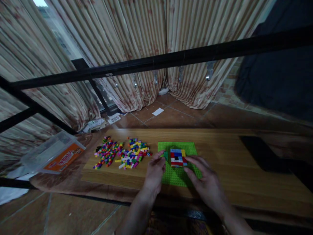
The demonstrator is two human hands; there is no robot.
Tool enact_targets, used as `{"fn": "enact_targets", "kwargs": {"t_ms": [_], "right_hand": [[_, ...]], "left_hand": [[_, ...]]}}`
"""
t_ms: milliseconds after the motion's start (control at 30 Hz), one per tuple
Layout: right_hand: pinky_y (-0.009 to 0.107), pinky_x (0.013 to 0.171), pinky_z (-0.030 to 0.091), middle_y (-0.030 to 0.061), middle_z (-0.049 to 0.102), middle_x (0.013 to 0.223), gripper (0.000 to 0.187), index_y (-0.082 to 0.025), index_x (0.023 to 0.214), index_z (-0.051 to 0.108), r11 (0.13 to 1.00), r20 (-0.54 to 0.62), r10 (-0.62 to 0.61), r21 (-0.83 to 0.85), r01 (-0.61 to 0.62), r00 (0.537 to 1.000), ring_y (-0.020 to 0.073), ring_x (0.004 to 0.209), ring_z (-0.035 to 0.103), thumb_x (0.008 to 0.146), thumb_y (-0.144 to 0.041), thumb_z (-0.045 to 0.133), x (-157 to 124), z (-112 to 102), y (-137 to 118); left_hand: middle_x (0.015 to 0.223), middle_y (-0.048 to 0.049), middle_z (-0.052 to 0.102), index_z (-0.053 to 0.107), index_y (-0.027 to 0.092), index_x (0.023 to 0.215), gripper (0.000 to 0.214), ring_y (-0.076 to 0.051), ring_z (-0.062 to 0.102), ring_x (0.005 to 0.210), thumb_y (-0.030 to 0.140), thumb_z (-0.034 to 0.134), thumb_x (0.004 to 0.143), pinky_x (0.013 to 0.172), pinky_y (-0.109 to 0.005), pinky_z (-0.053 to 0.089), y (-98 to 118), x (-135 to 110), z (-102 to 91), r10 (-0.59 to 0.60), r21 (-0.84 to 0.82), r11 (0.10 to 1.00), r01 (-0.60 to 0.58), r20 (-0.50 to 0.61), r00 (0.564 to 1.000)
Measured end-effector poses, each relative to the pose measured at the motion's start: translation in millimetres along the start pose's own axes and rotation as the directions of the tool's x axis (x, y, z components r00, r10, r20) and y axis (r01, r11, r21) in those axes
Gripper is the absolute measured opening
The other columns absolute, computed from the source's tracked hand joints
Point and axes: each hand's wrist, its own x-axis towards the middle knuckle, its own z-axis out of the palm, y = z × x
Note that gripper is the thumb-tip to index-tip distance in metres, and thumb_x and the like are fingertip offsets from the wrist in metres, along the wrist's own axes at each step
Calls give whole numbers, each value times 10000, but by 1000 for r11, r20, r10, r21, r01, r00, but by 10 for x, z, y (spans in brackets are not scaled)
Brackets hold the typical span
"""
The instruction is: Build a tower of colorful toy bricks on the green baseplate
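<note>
My left hand rests by the block square on the green plate; I cannot tell its grip. My right hand, fingers spread, touches the square.

Dim and warm-toned. Pale daylight shows at the upper left through a gap in the curtains; the right edge sinks to near black. The wide lens bows the bars and stretches the corners. The bricks at centre look soft and grainy.
</note>
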Motion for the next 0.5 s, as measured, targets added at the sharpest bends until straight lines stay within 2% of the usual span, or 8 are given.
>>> {"fn": "enact_targets", "kwargs": {"t_ms": [100, 200, 500], "right_hand": [[437, 985, 450, 74, 586, 1199, 322, -266, 1199, 572, 1000, 52, -28, -13, 28, 998, 241, 1140, 535, 895, -363, 531, 230, 80, -79], [456, 992, 439, 77, 577, 1195, 333, -252, 1206, 568, 999, 98, -41, -27, 44, 994, 245, 1138, 517, 882, -325, 542, 413, 168, -62], [509, 960, 422, 66, 584, 1173, 322, -278, 1158, 621, 990, 189, -89, -95, 108, 978, 272, 1125, 510, 841, -279, 562, 652, 313, 135]], "left_hand": [[562, 87, 408, 647, 157, 1114, 484, -38, 336, 482, 316, 731, 664, 477, -177, 236, -11, 55, 89, -23, 23, 999, 23, -6, 1000], [564, 81, 441, 651, 148, 1089, 429, -34, 340, 471, 285, 708, 687, 479, -173, 259, -14, 119, 150, -29, 27, 999, 30, -2, 1000], [723, -8, 646, 696, 161, 993, 304, -102, 576, 653, 232, 689, 697, 628, -211, 450, -83, 286, 233, 35, 87, 996, -37, 19, 999]]}}
